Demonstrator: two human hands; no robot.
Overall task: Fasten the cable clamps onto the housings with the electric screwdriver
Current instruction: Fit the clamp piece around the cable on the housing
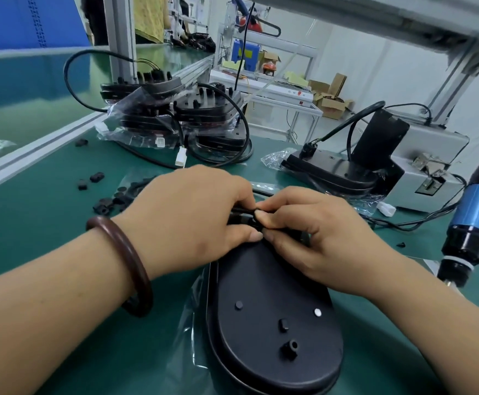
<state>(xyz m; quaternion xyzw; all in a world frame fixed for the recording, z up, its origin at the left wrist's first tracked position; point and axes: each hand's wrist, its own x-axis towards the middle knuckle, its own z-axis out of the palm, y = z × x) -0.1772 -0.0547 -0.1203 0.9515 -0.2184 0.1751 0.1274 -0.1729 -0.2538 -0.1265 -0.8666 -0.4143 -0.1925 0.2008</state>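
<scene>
**A:** wearing anything on the arms?

**B:** yep, one chunky bangle (135, 269) at the wrist of the left hand (192, 220). dark reddish-brown, smooth, round, kinda glossy. nails cut short.

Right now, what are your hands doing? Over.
Left hand, right hand: both pinching black cable at far end of housing. Electric screwdriver untouched, at right. Nothing blocking.

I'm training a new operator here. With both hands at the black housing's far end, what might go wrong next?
The housing lies on a plastic bag, so it may slide under pressure. The left hand and right hand pinch the cable close together; fingertips might end up in the path of the screwdriver. The small black part loose on the mat could get knocked away.
</scene>
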